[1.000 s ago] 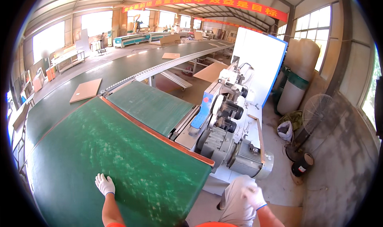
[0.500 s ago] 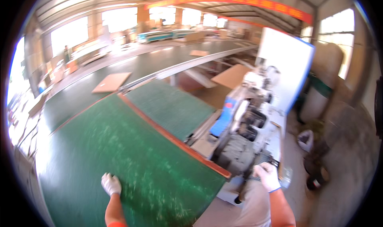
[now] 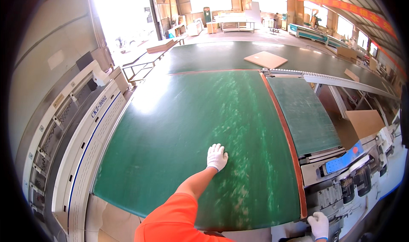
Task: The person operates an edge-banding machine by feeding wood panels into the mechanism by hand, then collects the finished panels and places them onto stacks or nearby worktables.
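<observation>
My camera sits on my head and looks down and ahead over the big green table [image 3: 162, 127]. It sees wide, so straight things bend. My left hand [image 3: 217, 157] is near, my right hand [image 3: 318, 225] low down right, the windows [image 3: 211, 0] far away.

We note a short, plain orange-red sleeve [image 3: 171, 210] at the left arm [image 3: 194, 183]. Left hand [image 3: 217, 157] and right hand [image 3: 318, 226]: white fabric gloves [image 3: 215, 155], full-fingered, matching (we make out a thin bluish edge at the wrist cuffs [image 3: 216, 168]).
</observation>
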`<state>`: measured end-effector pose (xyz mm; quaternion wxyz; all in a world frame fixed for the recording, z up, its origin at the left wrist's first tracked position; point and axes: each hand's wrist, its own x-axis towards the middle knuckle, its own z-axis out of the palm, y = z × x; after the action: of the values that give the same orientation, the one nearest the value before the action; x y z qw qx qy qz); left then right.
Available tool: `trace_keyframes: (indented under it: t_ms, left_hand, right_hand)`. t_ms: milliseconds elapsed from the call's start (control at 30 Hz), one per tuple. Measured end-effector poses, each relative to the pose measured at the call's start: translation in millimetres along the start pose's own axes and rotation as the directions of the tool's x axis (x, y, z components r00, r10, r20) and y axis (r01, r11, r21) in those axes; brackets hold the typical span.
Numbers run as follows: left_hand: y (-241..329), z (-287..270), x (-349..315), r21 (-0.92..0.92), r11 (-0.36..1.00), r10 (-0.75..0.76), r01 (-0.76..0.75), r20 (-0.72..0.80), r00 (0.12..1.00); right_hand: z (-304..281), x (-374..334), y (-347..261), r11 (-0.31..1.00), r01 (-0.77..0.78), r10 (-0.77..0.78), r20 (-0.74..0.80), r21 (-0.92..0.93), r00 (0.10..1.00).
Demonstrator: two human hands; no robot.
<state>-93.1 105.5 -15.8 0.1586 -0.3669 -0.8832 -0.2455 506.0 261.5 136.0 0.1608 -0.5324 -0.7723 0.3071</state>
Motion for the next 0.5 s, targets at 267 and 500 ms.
trace_keyframes:
  t_ms: [267,500]
  left_hand:
    - [35,4,-5,-0.067,0.996,0.067,-0.065,0.027,0.997]
    - [43,2,-4,-0.092,0.991,0.098,-0.092,0.057,0.994]
  right_hand:
    - [-12,12,-6,0.983,-0.070,0.071,-0.001,-0.168,0.997]
    - [17,21,12,0.993,-0.055,0.060,0.050,-0.107,0.997]
